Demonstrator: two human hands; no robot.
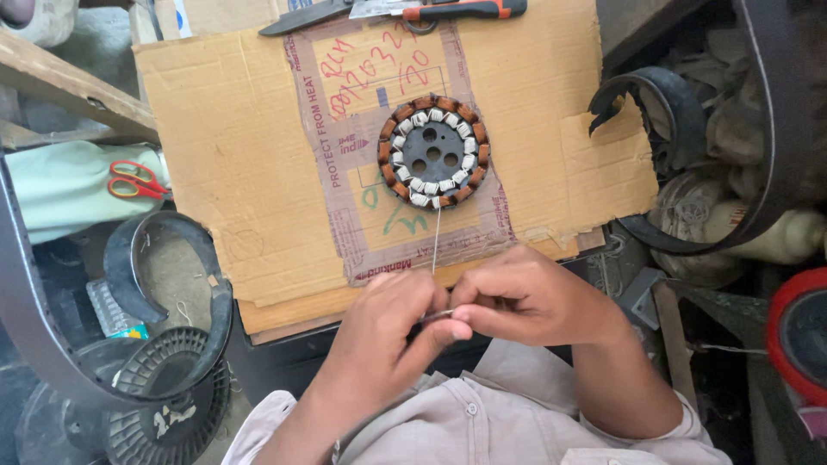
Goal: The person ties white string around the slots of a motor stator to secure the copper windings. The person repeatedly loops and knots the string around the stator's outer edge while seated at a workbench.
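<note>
A round black motor stator (pixel 432 152) with copper windings and white slot sleeves lies flat on a sheet of brown cardboard (pixel 233 155). A thin pale wire (pixel 436 241) runs from its near edge down to my hands. My left hand (pixel 388 331) and my right hand (pixel 517 297) meet just in front of the cardboard's near edge, fingertips pinched together on the wire's end. A small grey piece shows between the fingertips; I cannot tell what it is.
Red-handled scissors (pixel 133 179) lie on pale cloth at left. A black knife (pixel 306 17) and an orange-handled tool (pixel 465 9) rest at the cardboard's far edge. Black curved plastic shrouds (pixel 172 293) and a ribbed fan part sit low left; more clutter, a red ring (pixel 797 331), at right.
</note>
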